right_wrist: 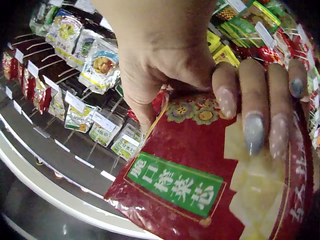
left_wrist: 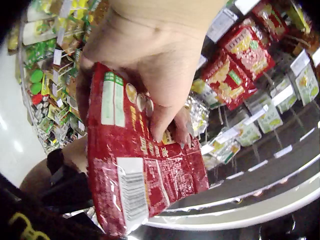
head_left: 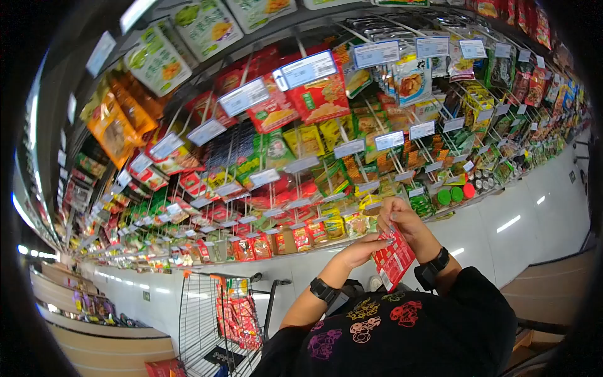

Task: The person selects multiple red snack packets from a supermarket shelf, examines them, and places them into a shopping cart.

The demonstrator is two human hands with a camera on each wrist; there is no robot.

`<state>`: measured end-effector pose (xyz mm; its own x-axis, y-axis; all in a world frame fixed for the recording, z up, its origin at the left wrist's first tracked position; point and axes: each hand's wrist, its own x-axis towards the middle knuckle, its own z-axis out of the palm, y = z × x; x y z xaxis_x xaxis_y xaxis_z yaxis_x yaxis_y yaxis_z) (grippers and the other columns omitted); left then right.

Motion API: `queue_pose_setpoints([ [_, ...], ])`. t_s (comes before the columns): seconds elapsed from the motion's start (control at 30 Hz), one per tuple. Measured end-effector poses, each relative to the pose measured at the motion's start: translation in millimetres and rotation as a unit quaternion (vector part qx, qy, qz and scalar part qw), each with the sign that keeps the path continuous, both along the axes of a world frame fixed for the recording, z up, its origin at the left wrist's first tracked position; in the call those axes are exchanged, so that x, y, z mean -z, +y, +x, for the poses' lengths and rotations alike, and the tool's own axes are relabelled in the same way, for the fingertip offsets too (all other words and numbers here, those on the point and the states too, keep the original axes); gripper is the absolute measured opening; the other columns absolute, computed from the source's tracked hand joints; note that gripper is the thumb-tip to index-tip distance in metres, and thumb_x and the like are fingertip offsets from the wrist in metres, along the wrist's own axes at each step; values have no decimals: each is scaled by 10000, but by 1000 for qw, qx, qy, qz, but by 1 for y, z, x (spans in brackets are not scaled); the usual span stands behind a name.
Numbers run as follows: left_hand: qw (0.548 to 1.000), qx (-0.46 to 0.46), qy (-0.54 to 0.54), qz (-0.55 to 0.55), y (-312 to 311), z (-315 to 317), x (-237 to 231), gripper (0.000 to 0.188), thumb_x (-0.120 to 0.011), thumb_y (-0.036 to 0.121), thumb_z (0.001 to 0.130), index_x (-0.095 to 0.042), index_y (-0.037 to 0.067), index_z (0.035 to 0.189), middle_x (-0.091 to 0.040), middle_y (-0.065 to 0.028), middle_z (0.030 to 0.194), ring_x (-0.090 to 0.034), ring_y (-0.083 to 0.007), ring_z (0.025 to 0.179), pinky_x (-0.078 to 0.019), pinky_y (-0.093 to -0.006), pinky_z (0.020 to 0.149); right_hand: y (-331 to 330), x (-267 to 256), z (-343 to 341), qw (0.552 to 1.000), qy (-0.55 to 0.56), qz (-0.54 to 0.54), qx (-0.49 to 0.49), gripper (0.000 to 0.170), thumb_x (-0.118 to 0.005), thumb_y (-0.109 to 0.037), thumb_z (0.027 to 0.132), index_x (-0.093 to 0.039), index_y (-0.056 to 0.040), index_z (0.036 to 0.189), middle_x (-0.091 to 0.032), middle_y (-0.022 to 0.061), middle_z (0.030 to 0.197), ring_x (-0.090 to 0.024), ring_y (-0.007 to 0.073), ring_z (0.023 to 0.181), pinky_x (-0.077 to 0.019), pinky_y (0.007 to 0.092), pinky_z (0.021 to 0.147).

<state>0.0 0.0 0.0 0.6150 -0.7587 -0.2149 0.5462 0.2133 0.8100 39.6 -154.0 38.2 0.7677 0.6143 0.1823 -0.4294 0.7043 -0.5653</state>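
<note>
Both hands hold one red packet of pickled mustard tuber (head_left: 394,262) in front of the chest. My left hand (head_left: 360,251) grips its upper edge; in the left wrist view the thumb lies over the printed back, which carries a white barcode. At the packet's top, my right hand (head_left: 405,221) pinches it as well. The right wrist view shows the front of the packet (right_wrist: 195,150), with a green label and a pale food picture, and the long-nailed fingers (right_wrist: 255,132) spread across it. The right thumb is partly hidden behind the packet's edge.
Ahead stands a long shelf of hanging packets with price labels (head_left: 306,69). Similar red packets (head_left: 320,97) hang on its upper hooks. Lower left is a wire shopping cart (head_left: 195,314) containing red packets (head_left: 239,320). White floor tiles (head_left: 502,226) run along the shelf.
</note>
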Motion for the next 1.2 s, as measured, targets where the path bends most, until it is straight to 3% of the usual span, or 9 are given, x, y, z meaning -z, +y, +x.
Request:
queue_pose_setpoints([
  [0.17, 960, -24, -222, 171, -17, 60, -18, 347, -508, 241, 823, -444, 53, 1108, -509, -41, 995, -473, -153, 918, -365, -286, 829, -17, -13, 38, 950, 42, -95, 293, 104, -565, -28, 746, -467, -49, 717, -508, 43, 641, -509, 127, 590, -428, 252, 562],
  [0.23, 853, -71, -443, 268, 3, 86, -61, 388, -301, 327, 878, -478, 27, 1048, -556, -125, 952, -523, -218, 866, -399, -322, 762, -7, -39, 61, 931, 37, -101, 348, 111, -561, -14, 757, -476, -50, 696, -510, 14, 658, -491, 94, 577, -411, 216, 538],
  [0.27, 893, -60, -347, 281, 20, 104, -42, 437, -277, 368, 882, -477, 17, 1049, -552, -137, 971, -530, -231, 877, -405, -322, 768, -2, -51, 69, 919, 40, -112, 376, 115, -568, -22, 758, -478, -51, 693, -513, 9, 659, -487, 85, 571, -405, 205, 531],
  [0.37, 821, -250, -499, 120, 38, 125, -117, 320, -389, 244, 884, -494, 1, 1063, -586, -85, 800, -539, -141, 732, -435, -291, 678, 19, -70, 104, 898, 10, -135, 419, 120, -588, -37, 754, -489, -55, 690, -523, -5, 656, -479, 54, 563, -382, 177, 508],
  [0.5, 799, -422, -399, 156, 48, 158, -144, 183, -516, 126, 829, -574, -14, 932, -563, -10, 700, -466, -49, 637, -401, -210, 582, 55, -114, 142, 891, -87, -173, 410, 107, -609, -50, 743, -510, -52, 702, -528, -23, 636, -471, 20, 559, -357, 154, 484],
  [0.63, 683, -506, -499, 167, 65, 191, -153, 188, -503, 145, 836, -577, -23, 873, -558, -38, 635, -434, -47, 581, -371, -211, 525, 74, -129, 177, 874, -185, -231, 386, 93, -637, -74, 720, -558, -26, 728, -551, -14, 666, -488, 26, 604, -392, 178, 530],
  [0.8, 662, -545, -496, 137, 69, 210, -158, 178, -495, 112, 835, -558, -49, 879, -569, -35, 677, -461, -63, 622, -390, -212, 578, 80, -152, 193, 891, -226, -184, 349, 191, -638, -10, 688, -591, 8, 872, -612, 51, 832, -552, 71, 761, -446, 210, 671],
  [1.07, 687, -558, -465, 32, 67, 230, -151, 207, -458, 96, 851, -522, -64, 966, -572, -94, 872, -517, -127, 813, -407, -263, 730, 71, -165, 227, 780, -444, -255, 361, 173, -588, 13, 697, -523, -13, 854, -578, 41, 786, -557, 71, 724, -438, 191, 620],
  [1.2, 679, -589, -438, 24, 63, 235, -134, 213, -458, 90, 849, -515, -67, 980, -572, -92, 885, -516, -133, 835, -403, -263, 747, 81, -181, 218, 825, -341, -254, 372, 85, -577, 17, 686, -559, -9, 765, -579, 26, 753, -560, 85, 709, -440, 197, 623],
])
